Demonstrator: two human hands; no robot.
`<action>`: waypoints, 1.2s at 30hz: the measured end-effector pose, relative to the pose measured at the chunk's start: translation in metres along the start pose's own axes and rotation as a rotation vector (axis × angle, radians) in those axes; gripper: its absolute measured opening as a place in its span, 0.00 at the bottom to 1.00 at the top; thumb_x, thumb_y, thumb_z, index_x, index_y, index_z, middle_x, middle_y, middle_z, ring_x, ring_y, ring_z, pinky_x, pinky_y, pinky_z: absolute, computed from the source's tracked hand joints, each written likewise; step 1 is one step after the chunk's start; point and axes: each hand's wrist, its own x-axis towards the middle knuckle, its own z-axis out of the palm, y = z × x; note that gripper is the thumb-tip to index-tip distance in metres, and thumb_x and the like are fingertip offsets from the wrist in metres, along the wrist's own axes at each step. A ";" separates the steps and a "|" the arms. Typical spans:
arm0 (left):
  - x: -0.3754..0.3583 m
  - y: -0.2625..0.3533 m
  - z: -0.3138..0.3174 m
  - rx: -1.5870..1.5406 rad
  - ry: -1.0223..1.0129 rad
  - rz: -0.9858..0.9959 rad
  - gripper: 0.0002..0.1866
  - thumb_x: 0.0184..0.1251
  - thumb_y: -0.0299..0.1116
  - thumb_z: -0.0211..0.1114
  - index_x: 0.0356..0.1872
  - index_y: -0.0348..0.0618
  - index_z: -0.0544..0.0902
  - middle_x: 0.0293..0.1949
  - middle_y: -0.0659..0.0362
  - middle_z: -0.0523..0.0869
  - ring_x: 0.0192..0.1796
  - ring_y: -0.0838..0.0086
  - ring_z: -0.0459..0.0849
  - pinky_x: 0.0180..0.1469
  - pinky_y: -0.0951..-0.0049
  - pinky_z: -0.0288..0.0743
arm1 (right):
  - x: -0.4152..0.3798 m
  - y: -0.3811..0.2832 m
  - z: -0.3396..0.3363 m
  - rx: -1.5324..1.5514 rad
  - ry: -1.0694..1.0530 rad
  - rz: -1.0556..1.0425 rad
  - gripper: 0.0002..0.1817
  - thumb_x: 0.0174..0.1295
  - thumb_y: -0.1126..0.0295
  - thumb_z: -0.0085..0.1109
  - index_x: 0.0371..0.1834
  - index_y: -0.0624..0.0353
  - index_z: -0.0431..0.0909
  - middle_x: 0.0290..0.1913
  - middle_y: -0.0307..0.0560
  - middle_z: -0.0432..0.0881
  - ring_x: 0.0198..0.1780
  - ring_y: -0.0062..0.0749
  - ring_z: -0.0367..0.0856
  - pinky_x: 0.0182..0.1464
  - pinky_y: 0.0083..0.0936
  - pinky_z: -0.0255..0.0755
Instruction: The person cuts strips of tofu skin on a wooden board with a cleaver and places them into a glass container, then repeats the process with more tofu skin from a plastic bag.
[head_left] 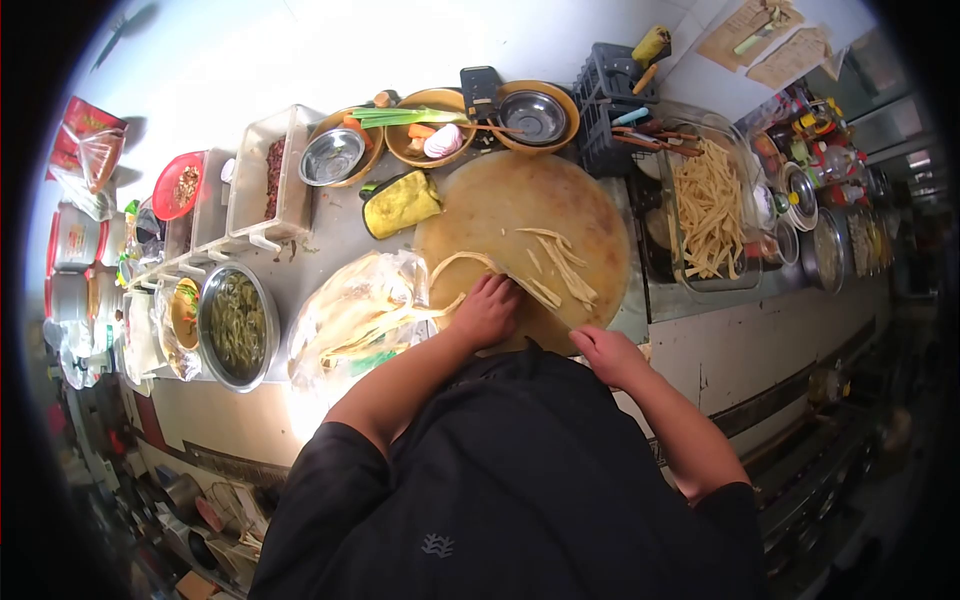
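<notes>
Cream strips (pixel 466 255) sit under the left hand (pixel 487 310), fingers curled together — likely steadying them — beside the knife (pixel 541 303) in the right hand's (pixel 612 357) closed grip.

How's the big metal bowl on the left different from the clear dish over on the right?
The metal bowl is round, while the clear dish is oblong. The bowl is shiny and opaque; the dish is see-through. The bowl holds dark greenish food, the dish a heap of pale strips. Both are uncovered.
</notes>
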 end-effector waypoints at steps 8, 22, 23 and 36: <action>-0.009 -0.012 0.002 0.002 0.061 -0.098 0.30 0.51 0.39 0.67 0.57 0.38 0.82 0.60 0.45 0.79 0.68 0.51 0.73 0.73 0.51 0.64 | 0.000 -0.022 -0.003 0.048 0.086 -0.033 0.26 0.75 0.47 0.48 0.53 0.57 0.84 0.45 0.58 0.87 0.49 0.57 0.85 0.51 0.43 0.77; -0.005 -0.015 -0.008 -0.020 0.008 -0.086 0.30 0.51 0.39 0.68 0.59 0.39 0.81 0.61 0.45 0.78 0.69 0.51 0.73 0.72 0.53 0.64 | 0.025 -0.014 0.018 0.067 0.063 -0.051 0.26 0.76 0.47 0.46 0.50 0.59 0.83 0.45 0.60 0.87 0.49 0.59 0.84 0.51 0.43 0.76; -0.005 -0.015 -0.009 -0.043 0.025 -0.075 0.27 0.53 0.37 0.67 0.57 0.38 0.82 0.60 0.45 0.79 0.66 0.52 0.74 0.70 0.54 0.67 | 0.025 -0.012 0.018 0.096 0.086 -0.061 0.26 0.75 0.47 0.46 0.50 0.59 0.83 0.44 0.60 0.87 0.48 0.59 0.84 0.51 0.42 0.76; 0.021 -0.050 0.005 0.024 0.080 -0.151 0.09 0.58 0.29 0.62 0.40 0.47 0.84 0.44 0.57 0.82 0.53 0.58 0.80 0.55 0.60 0.75 | -0.013 0.021 0.002 0.205 0.255 0.090 0.25 0.75 0.48 0.51 0.52 0.61 0.83 0.42 0.60 0.87 0.47 0.55 0.86 0.49 0.39 0.77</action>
